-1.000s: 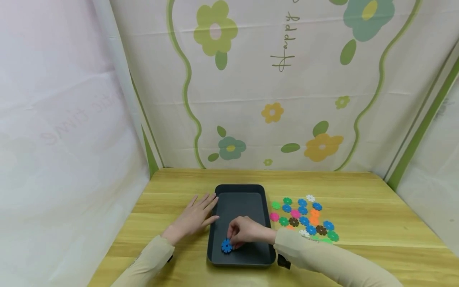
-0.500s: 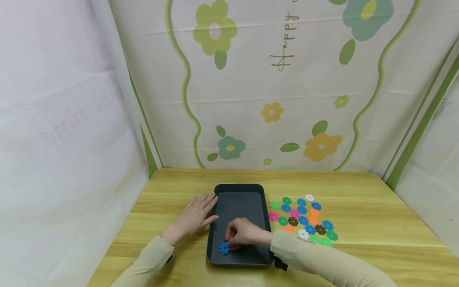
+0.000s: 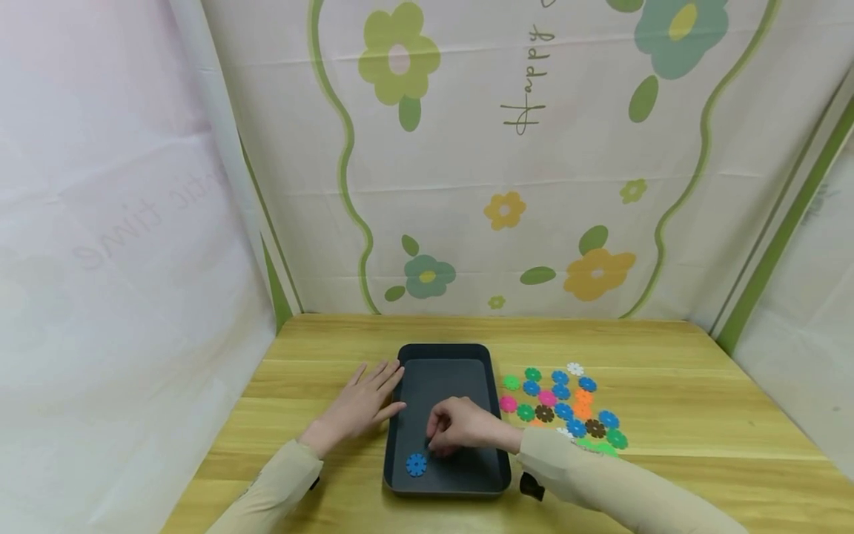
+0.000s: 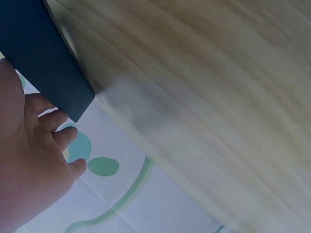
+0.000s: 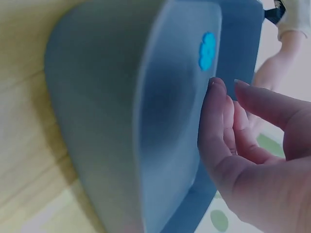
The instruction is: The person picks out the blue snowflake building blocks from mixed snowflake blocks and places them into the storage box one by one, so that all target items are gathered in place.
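Note:
A blue notched plastic disc (image 3: 416, 465) lies flat in the near left corner of a dark grey tray (image 3: 460, 486). My right hand (image 3: 463, 424) hovers over the tray just right of that disc. In the right wrist view a gap shows between thumb and bent forefinger, and the blue disc (image 5: 207, 51) lies apart from the fingertips. My left hand (image 3: 360, 404) rests with spread fingers against the tray's left rim. In the left wrist view its fingers (image 4: 63, 138) reach along the outer side of the tray (image 4: 43, 53).
Right of the tray, several loose notched discs in blue, green, pink, orange, brown and white, such as a brown disc (image 3: 544, 414), lie scattered on the wooden table (image 3: 694, 415). My right sleeve (image 3: 600, 478) covers some of them. A flowered cloth (image 3: 467, 163) hangs behind the table.
The right hand has let go of the blue disc, which now lies on the tray floor, and has moved slightly right and away from it. The left hand stays put.

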Demonstrator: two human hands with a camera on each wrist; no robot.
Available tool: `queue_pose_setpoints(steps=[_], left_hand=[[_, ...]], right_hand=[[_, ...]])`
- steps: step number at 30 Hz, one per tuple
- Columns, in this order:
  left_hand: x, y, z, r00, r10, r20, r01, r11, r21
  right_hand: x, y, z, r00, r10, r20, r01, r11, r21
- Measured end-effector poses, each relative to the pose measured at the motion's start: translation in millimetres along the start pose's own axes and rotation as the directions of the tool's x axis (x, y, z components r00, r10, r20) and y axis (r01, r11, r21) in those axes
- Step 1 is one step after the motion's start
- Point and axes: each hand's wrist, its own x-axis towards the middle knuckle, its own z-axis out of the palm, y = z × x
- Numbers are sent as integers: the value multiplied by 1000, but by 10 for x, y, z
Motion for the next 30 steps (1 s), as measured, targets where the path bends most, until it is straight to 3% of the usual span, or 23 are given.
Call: queue_pose_setpoints(steps=[12,21,30], left_hand=[[-12,4,-5,1000,-3,14,3,1000,-15],[-23,-8,7,1000,-9,6,9,1000,-17],[-24,2,3,1000,5,-1,-5,999,-35]], right_hand=[[-254,109,-352,998,-29,-63,31,999,21],[-536,242,-693,994,-2,-113,6,999,36],[-875,508,-1124,974,26,-224,-26,1000,2]])
